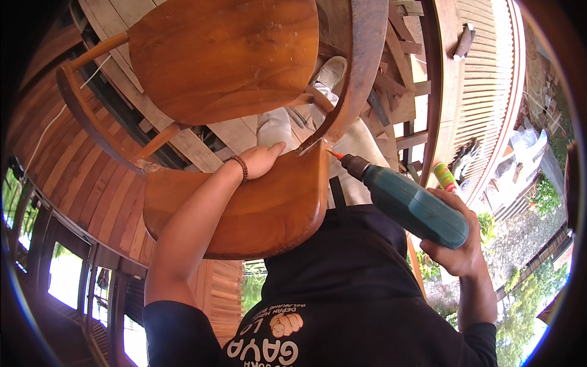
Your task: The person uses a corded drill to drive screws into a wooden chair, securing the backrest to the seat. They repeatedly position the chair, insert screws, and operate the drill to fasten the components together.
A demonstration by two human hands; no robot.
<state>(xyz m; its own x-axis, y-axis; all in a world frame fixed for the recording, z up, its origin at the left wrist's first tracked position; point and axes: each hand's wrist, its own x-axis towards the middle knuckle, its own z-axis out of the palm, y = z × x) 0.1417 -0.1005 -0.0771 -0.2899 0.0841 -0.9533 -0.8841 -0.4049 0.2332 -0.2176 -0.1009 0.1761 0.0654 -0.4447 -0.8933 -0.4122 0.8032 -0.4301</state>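
A brown wooden chair fills the middle, with its broad seat (226, 55) farther from me and its curved backrest (269, 208) close to my body. A curved arm (361, 67) meets the backrest's right corner, where a pale line shows at the joint. My left hand (260, 162) is closed over the backrest's edge; its fingertips are hidden. My right hand (461, 244) grips a dark green power drill (416, 205), pointing left. The drill's orange-red bit (334, 154) is at the backrest's corner beside that joint.
The chair's other arm (98, 128) curves round on the left, above plank flooring (92, 208). Wood offcuts (391, 85) lie beyond the right arm. A green and red can (444, 176) stands behind the drill. My shoe (332, 71) shows beneath the chair.
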